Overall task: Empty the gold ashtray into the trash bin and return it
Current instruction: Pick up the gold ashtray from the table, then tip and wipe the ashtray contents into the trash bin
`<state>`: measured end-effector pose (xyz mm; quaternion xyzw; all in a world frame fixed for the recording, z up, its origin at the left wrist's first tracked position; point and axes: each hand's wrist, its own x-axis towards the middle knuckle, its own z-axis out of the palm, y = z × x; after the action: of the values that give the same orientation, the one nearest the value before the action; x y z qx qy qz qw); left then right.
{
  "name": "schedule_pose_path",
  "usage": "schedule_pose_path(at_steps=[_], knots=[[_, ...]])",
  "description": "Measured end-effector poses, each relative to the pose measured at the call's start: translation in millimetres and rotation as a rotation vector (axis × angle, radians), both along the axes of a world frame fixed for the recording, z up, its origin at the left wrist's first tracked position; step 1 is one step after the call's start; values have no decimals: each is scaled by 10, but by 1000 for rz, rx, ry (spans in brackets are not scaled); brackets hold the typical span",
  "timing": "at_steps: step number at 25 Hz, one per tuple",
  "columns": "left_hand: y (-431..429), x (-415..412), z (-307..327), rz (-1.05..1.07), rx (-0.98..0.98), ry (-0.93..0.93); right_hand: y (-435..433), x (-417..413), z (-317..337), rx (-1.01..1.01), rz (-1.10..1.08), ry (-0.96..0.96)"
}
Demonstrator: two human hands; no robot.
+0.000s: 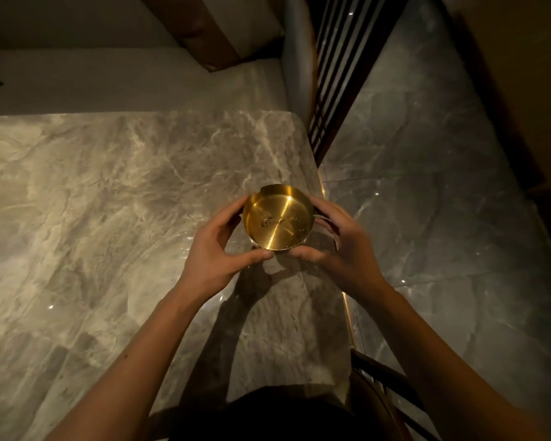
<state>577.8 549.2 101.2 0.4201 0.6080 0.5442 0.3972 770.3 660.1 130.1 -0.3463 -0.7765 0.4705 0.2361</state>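
A round gold ashtray (278,218) with a notched rim is held upright between both my hands, a little above the marble table (109,198) near its right edge. My left hand (217,249) grips its left side and my right hand (334,240) grips its right side, thumbs at the near rim. A few dark ash specks and a faint mark lie on its shiny bottom. Its shadow falls on the tabletop just below. No trash bin is in view.
A pale bench seat (124,81) with a brown cushion (210,36) runs behind the table. A dark slatted partition (341,74) stands at the table's far right corner. Glossy grey marble floor (442,186) lies to the right. A dark chair frame (379,386) is at my lower right.
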Motion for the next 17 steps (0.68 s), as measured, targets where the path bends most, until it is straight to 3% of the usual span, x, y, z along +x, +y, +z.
schedule_pose_path(at_steps=[8,17], knots=[[164,234,-130,-39,-46,-65,74,238,8,-60,-51,-51],[1004,951,-291,14,-161,-16,1078,924,-469,-175,38,-46]])
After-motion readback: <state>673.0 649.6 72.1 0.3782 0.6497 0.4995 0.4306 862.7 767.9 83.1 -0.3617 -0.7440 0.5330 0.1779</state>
